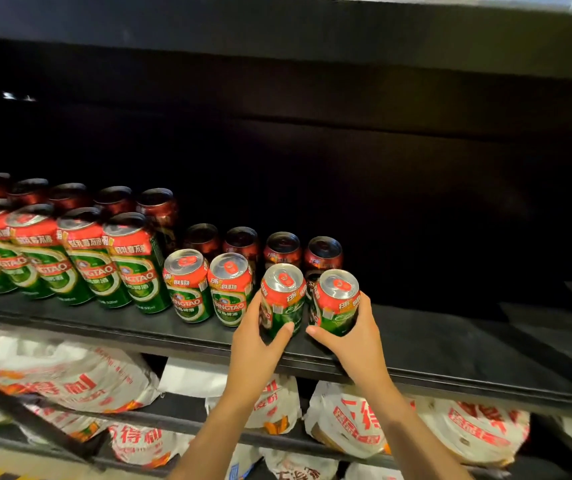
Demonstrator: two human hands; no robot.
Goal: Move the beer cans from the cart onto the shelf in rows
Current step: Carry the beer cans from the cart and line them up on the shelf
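Dark shelf (450, 344) partly stocked: can rows (187, 285) fill left; left hand (260, 344) and right hand (353, 337) each grip can beside them; right stretch bare

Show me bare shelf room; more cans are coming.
Bare black shelf runs right of the can in the right hand, back to the dark rear wall. Left of the can in the left hand, short cans and tall cans are packed tight.

You can read "TSINGTAO", partly cut to "INGTAO", on the tall green cans (139, 268) and the short cans (189, 289); red Chinese characters mark the white bags (69, 379) below, blurred.
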